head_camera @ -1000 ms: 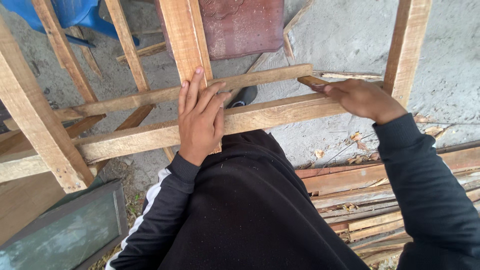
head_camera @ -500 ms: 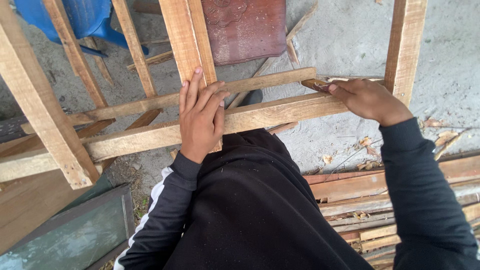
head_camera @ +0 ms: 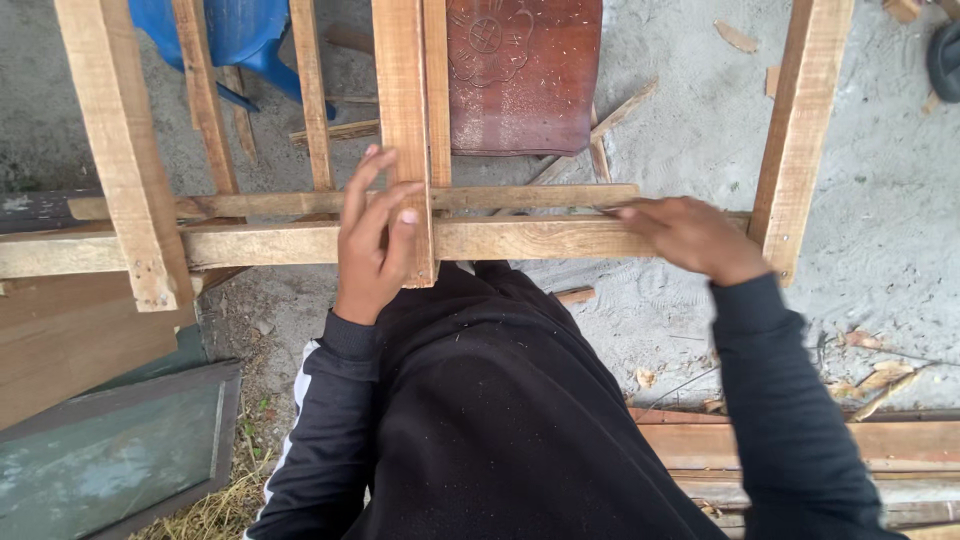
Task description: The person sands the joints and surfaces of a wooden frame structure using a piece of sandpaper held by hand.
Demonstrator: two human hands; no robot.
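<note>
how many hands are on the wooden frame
2. The left hand lies flat on the wide crossbar beside the centre post; the right hand rests at the thin slat's right end.

both hands lie flat, fingers extended.

Concrete floor with wood scraps

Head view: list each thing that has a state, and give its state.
Left hand: open, flat on the thick rail.
Right hand: on the thin slat's end; grip unclear.
Thick rail: level, across the frame.
Thin slat: lying along the rail.
Blue chair: partly hidden behind posts.
</note>
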